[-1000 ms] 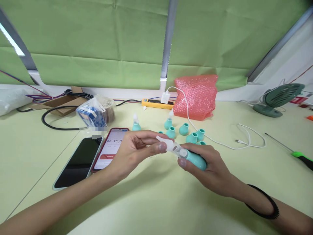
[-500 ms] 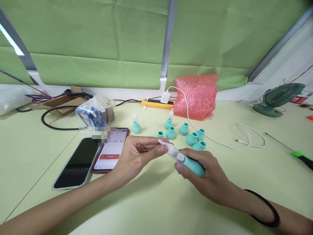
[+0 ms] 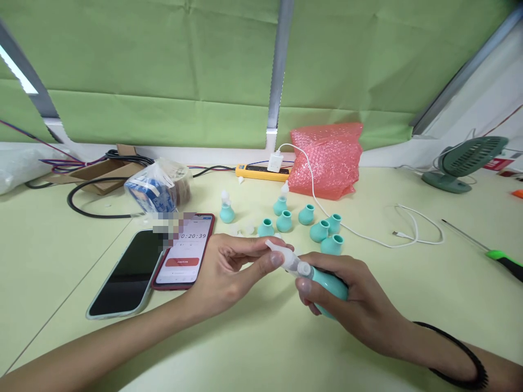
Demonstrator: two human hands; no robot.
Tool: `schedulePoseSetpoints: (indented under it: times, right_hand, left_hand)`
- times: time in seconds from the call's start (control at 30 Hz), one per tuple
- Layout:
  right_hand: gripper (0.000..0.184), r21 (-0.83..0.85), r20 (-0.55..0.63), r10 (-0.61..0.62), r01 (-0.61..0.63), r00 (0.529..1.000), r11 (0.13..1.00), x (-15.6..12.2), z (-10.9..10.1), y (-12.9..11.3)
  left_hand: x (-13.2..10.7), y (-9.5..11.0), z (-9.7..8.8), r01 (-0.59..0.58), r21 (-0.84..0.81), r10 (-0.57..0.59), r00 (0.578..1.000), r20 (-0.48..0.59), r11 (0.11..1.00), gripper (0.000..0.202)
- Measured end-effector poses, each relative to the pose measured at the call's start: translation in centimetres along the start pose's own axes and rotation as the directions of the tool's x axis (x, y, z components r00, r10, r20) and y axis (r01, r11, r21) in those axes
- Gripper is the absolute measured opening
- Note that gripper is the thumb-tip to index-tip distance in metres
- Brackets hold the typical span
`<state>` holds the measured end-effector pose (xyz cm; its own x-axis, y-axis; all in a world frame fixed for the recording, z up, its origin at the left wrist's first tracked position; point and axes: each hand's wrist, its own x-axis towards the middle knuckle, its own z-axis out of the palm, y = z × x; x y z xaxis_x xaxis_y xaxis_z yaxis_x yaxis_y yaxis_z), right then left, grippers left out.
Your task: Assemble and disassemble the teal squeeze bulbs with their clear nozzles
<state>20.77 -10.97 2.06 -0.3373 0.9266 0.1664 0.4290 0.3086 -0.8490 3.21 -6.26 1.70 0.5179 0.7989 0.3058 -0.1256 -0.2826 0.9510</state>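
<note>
My right hand (image 3: 362, 291) is wrapped around the teal squeeze bulb (image 3: 332, 284) of a nasal aspirator, which tilts up toward the left. A clear neck with a small round knob sits at the bulb's mouth, ending in a translucent white nozzle tip (image 3: 289, 259). Thumb and fingers of my left hand (image 3: 231, 272) pinch that tip. Just beyond my hands stand several open teal bulbs (image 3: 284, 221). Two more teal bulbs, one at the left (image 3: 227, 213) and one farther back (image 3: 280, 206), carry clear nozzles. Small translucent parts (image 3: 247, 229) lie partly hidden behind my left hand.
Two phones lie at the left, one dark (image 3: 126, 277), one showing a timer (image 3: 182, 256). Behind are a bagged blue package (image 3: 153, 193), a yellow power strip (image 3: 261, 173) and a pink bubble-wrap bag (image 3: 324, 163). A white cable, screwdriver (image 3: 504, 264) and green fan (image 3: 469, 158) occupy the right.
Both hands have come slightly lower and nearer with the aspirator, the right one also shifting a little right. The grips look the same. More small translucent parts show behind the left hand.
</note>
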Motion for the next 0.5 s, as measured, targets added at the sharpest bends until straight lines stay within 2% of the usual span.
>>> schedulePoseSetpoints:
  times: [0.2,0.5]
  right_hand:
    - [0.014,0.137,-0.003,0.020,-0.020,1.000,0.990,-0.5,0.2,-0.7]
    - [0.019,0.259,0.028,0.059,-0.065,0.998,0.964,-0.7,0.3,-1.3]
  left_hand:
    - [-0.3,0.5,0.5,-0.022,-0.047,0.022,1.000,-0.004,0.999,0.016]
    - [-0.6,0.3,1.1,-0.082,-0.056,0.081,0.996,-0.023,0.995,0.016]
